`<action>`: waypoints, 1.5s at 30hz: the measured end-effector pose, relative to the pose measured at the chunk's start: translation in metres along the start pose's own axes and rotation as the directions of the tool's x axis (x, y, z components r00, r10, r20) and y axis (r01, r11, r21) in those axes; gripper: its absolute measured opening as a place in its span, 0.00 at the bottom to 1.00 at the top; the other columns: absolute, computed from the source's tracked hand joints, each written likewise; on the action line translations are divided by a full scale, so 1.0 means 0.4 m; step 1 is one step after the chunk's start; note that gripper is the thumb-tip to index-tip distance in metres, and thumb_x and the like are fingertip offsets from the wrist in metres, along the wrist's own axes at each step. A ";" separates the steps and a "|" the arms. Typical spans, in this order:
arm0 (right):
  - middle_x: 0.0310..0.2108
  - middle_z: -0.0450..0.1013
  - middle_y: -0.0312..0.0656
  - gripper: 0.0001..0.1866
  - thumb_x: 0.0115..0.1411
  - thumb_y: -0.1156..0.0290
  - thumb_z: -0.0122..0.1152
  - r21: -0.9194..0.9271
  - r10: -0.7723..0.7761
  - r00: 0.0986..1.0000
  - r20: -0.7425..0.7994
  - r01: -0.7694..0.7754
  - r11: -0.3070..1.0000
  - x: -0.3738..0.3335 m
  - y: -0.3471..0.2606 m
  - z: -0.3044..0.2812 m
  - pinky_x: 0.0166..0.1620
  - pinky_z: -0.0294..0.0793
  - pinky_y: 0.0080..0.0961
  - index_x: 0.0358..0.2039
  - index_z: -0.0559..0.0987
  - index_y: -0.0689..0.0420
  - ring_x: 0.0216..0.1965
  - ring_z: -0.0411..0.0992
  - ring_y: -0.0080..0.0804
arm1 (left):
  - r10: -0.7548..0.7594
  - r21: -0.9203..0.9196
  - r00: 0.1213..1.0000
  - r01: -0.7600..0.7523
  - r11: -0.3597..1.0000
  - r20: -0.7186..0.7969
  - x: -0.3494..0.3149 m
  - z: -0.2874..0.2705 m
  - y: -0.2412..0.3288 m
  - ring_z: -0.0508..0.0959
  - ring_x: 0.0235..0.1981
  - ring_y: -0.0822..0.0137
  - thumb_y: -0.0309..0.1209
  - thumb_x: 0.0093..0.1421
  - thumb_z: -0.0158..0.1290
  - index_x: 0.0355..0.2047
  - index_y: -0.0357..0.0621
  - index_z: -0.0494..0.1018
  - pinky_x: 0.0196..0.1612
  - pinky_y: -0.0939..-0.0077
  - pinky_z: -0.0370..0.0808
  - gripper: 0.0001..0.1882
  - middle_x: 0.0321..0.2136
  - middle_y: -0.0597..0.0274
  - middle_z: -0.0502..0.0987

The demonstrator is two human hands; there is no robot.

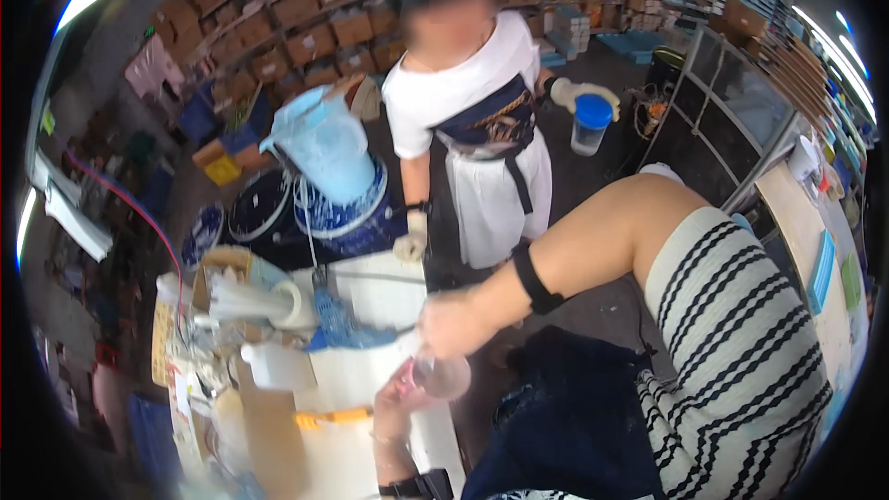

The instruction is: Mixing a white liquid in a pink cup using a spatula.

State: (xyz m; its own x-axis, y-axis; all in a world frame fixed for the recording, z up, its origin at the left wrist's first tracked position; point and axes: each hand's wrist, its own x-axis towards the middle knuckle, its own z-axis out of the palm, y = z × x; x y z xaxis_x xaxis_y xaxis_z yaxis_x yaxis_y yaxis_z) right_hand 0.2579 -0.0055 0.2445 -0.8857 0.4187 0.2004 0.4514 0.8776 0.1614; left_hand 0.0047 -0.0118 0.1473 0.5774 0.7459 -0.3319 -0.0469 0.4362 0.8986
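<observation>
My left hand is wrapped round a clear plastic cup with something pinkish in or behind it, over the edge of the white table. Just above the cup's rim, my right hand is closed with the fingers pointing down. It is blurred, and what it grips cannot be made out. Left of the cup an orange-handled tool lies on the white table. Crumpled blue plastic lies farther back, left of my right hand.
Across the table stands a person in white gloves, holding a clear jar with a blue lid. A white plastic bottle and clutter line the table's left. Behind it are a light blue bucket and blue drums.
</observation>
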 end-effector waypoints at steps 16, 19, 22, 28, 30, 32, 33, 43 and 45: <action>0.17 0.69 0.41 0.16 0.59 0.62 0.48 0.415 0.312 0.343 0.886 -0.886 -0.206 -0.051 -0.052 -0.002 0.15 0.63 0.28 0.21 0.74 0.59 0.12 0.65 0.27 | 0.556 0.254 0.782 -0.498 0.829 -0.281 0.002 0.081 -0.024 0.68 0.52 0.62 0.26 0.47 0.61 0.45 0.35 0.69 0.56 0.69 0.64 0.24 0.54 0.52 0.65; 0.14 0.63 0.32 0.15 0.63 0.61 0.42 0.300 0.125 0.285 0.951 -0.740 -0.602 -0.052 -0.067 -0.013 0.12 0.55 0.17 0.27 0.71 0.58 0.10 0.57 0.16 | 0.591 0.220 0.763 -0.549 0.807 -0.263 0.002 0.089 -0.058 0.66 0.55 0.60 0.26 0.48 0.60 0.43 0.35 0.71 0.57 0.69 0.62 0.20 0.58 0.53 0.60; 0.14 0.57 0.28 0.16 0.65 0.62 0.38 -0.080 -0.224 0.495 0.839 -0.296 -0.952 -0.045 -0.096 0.023 0.12 0.53 0.10 0.30 0.70 0.60 0.10 0.54 0.12 | 0.625 0.362 0.715 -0.518 0.775 -0.314 -0.005 0.120 -0.066 0.64 0.56 0.59 0.30 0.49 0.60 0.44 0.34 0.71 0.56 0.68 0.63 0.22 0.60 0.54 0.56; 0.14 0.59 0.28 0.18 0.66 0.62 0.37 -0.363 -0.191 0.617 0.763 0.165 -0.917 0.000 -0.121 0.036 0.11 0.55 0.10 0.36 0.70 0.66 0.10 0.55 0.12 | 0.602 0.418 0.735 -0.463 0.781 -0.312 -0.017 0.087 -0.099 0.65 0.55 0.60 0.27 0.47 0.61 0.43 0.35 0.72 0.55 0.68 0.63 0.22 0.58 0.53 0.59; 0.14 0.60 0.28 0.17 0.66 0.62 0.39 -0.141 -0.181 0.473 0.862 -0.119 -0.983 -0.003 -0.095 0.020 0.12 0.55 0.10 0.35 0.71 0.65 0.10 0.56 0.13 | 0.609 0.409 0.746 -0.483 0.774 -0.271 -0.004 0.034 -0.135 0.70 0.50 0.62 0.27 0.48 0.60 0.46 0.37 0.70 0.51 0.67 0.69 0.24 0.53 0.53 0.66; 0.16 0.65 0.35 0.18 0.65 0.60 0.40 0.286 0.046 0.353 0.935 -0.667 -0.688 -0.020 -0.064 -0.019 0.12 0.59 0.18 0.30 0.75 0.59 0.12 0.62 0.21 | 0.401 0.189 0.860 -0.357 0.915 -0.314 -0.017 0.044 -0.079 0.71 0.47 0.63 0.25 0.50 0.57 0.49 0.36 0.67 0.46 0.72 0.72 0.24 0.51 0.55 0.67; 0.17 0.68 0.40 0.18 0.64 0.60 0.41 0.409 0.221 0.359 0.907 -0.875 -0.259 -0.014 -0.055 -0.059 0.13 0.62 0.24 0.29 0.76 0.58 0.12 0.66 0.27 | 0.171 -0.045 0.930 -0.196 0.980 -0.325 -0.027 0.044 -0.056 0.73 0.45 0.64 0.23 0.51 0.54 0.51 0.35 0.65 0.41 0.78 0.74 0.25 0.48 0.56 0.69; 0.19 0.71 0.41 0.11 0.51 0.66 0.52 -0.070 -0.133 0.991 0.000 0.132 0.989 0.021 -0.012 -0.137 0.22 0.69 0.31 0.26 0.75 0.62 0.22 0.72 0.36 | 0.049 -0.041 0.995 -0.053 0.998 -0.091 0.007 0.027 0.069 0.75 0.45 0.63 0.30 0.53 0.58 0.24 0.45 0.66 0.33 0.69 0.80 0.10 0.58 0.55 0.62; 0.18 0.70 0.39 0.11 0.51 0.66 0.52 -0.086 -0.162 0.985 0.065 0.168 0.982 0.034 0.007 -0.108 0.23 0.69 0.30 0.25 0.75 0.62 0.22 0.72 0.35 | 0.034 -0.065 0.998 -0.037 0.997 -0.050 0.008 0.028 0.064 0.74 0.46 0.63 0.29 0.52 0.59 0.25 0.45 0.67 0.33 0.70 0.80 0.10 0.58 0.55 0.62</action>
State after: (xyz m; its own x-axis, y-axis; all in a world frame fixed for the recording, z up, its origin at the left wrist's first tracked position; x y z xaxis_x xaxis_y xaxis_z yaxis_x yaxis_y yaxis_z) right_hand 0.2517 -0.0074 0.2896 -0.9524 0.2850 0.1078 0.3041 0.9120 0.2753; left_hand 0.0146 -0.0041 0.1724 0.5339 0.7845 -0.3154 -0.1215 0.4403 0.8896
